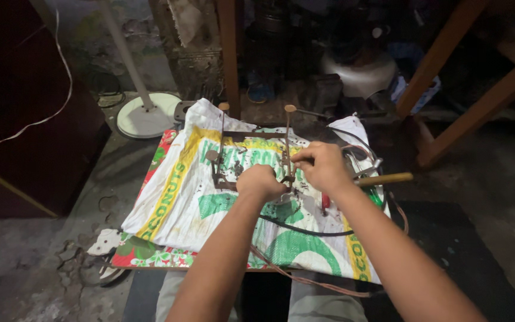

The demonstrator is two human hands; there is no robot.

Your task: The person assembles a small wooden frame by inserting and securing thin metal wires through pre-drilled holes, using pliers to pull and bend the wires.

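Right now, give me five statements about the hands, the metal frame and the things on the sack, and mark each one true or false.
1. Both hands are on the rusty metal frame. True: the left hand and the right hand grip it near its right upright rod.
2. The frame lies on bare wood. False: it lies on a white printed sack.
3. A wooden-handled tool lies right of the right hand. True.
4. A white fan base stands on the sack. False: it stands on the floor beyond it.
5. The left hand is open and flat. False: it is closed in a fist.
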